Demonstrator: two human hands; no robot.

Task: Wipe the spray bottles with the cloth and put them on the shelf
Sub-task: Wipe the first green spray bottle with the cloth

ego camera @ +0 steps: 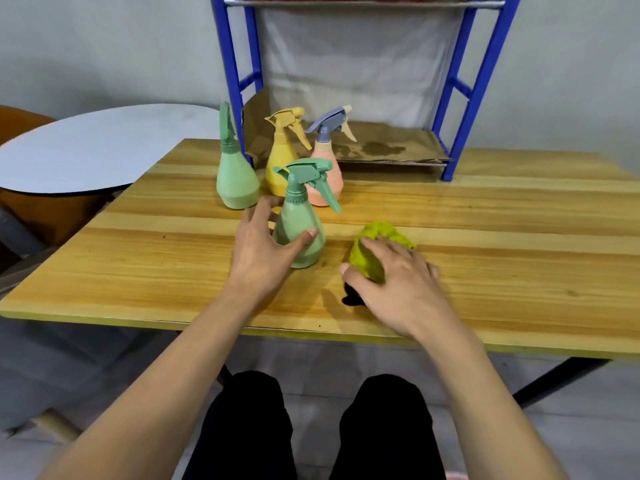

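Both hands work at the near edge of the wooden table [485, 216]. Left hand [258, 244] curls around the nearest green spray bottle [300, 223], steadying it upright, probably for wiping. Right hand [398, 282] grips the bunched yellow-green cloth [375, 247] on the tabletop just beside it. Three other bottles [277, 161] wait behind, before the blue shelf [464, 109], not yet shelved.

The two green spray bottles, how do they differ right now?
The near green bottle stands at the table's middle, with the left hand around its body; the far green bottle stands untouched in the back group beside the yellow bottle. The near one's nozzle shows side-on, trigger pointing right; the far one's head shows narrow, turned another way. Both are upright, the same pale green and the same shape.
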